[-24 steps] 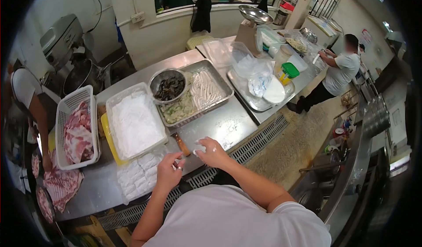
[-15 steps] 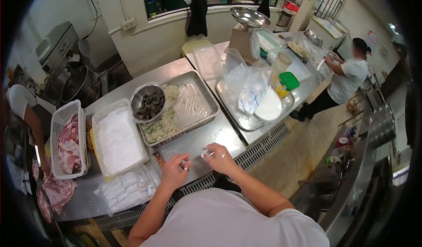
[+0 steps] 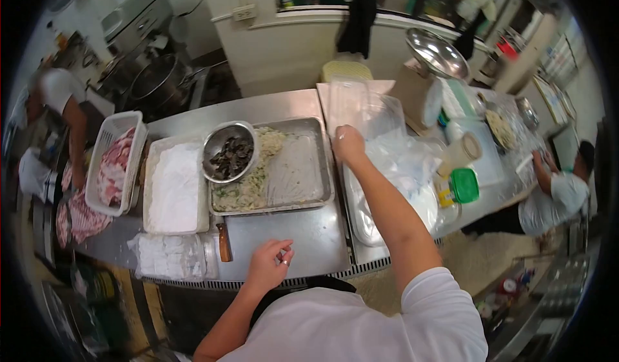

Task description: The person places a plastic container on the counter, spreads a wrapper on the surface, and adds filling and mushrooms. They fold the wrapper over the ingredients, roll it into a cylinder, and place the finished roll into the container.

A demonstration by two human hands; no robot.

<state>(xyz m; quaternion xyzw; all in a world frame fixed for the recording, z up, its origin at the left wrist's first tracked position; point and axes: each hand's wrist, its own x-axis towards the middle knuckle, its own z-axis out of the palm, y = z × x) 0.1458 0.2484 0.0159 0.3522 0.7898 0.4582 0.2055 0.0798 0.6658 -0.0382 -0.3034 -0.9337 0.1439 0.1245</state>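
Note:
My left hand (image 3: 271, 263) hovers over the bare steel near the table's front edge, fingers loosely bent and apart, with a ring on one finger and nothing visible in them. My right hand (image 3: 349, 145) is stretched out to the clear plastic container (image 3: 382, 114) beyond the tray; its fingers are bent together, and whatever they grip is hidden. Between the hands lies a metal tray (image 3: 303, 204) of pale filling with green bits (image 3: 248, 188). A steel bowl (image 3: 253, 144) of dark chopped pieces (image 3: 231, 157) rests on the tray's left side.
Left of the tray are a tub of white powder (image 3: 175, 185), bagged white pieces (image 3: 169, 257), a wooden handle (image 3: 224, 243) and a white basket of raw meat (image 3: 135, 120). Rightward stand a scale (image 3: 419, 94), plastic bags (image 3: 403, 165) and a green-lidded jar (image 3: 464, 186). Co-workers stand at both ends.
My right hand has moved from beside my left hand to the far containers. My left hand stays near the front edge. The view has turned, and more of the tray's right side shows bare.

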